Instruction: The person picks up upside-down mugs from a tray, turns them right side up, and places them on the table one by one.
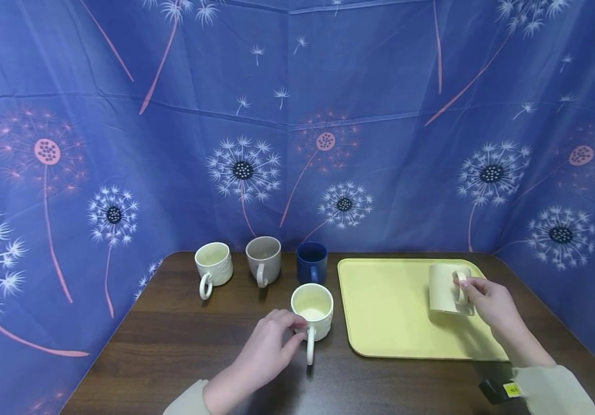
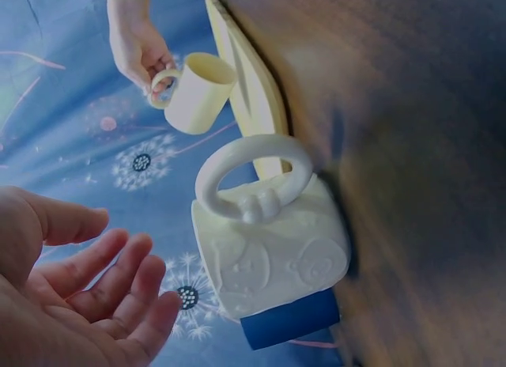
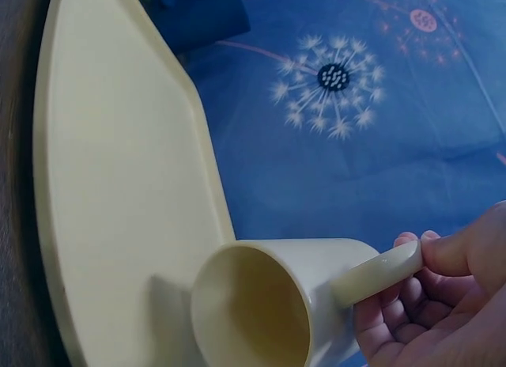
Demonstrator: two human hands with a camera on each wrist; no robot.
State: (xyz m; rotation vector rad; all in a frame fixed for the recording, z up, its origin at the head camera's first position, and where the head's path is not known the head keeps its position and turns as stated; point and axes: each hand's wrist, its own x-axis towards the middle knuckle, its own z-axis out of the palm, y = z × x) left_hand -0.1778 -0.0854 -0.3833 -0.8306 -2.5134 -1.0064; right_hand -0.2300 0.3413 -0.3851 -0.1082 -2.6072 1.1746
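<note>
A cream embossed mug (image 1: 314, 311) (image 2: 269, 256) stands on the dark wooden table (image 1: 183, 346), its handle toward me. My left hand (image 1: 297, 334) (image 2: 118, 296) hovers just beside that handle with relaxed, spread fingers, holding nothing. Over the right part of the pale yellow tray (image 1: 391, 311) (image 3: 111, 185), my right hand (image 1: 466, 285) (image 3: 419, 272) pinches the handle of a plain pale yellow mug (image 1: 443, 288) (image 3: 261, 304) (image 2: 198, 90). That mug is tilted, and I cannot tell whether it touches the tray.
Three mugs line the back of the table: a cream one (image 1: 214, 264), a beige one (image 1: 263, 259) and a dark blue one (image 1: 312, 262) (image 2: 288, 327). Blue dandelion cloth (image 1: 297, 144) walls in three sides. A small black object with a yellow label (image 1: 497, 391) lies near my right sleeve.
</note>
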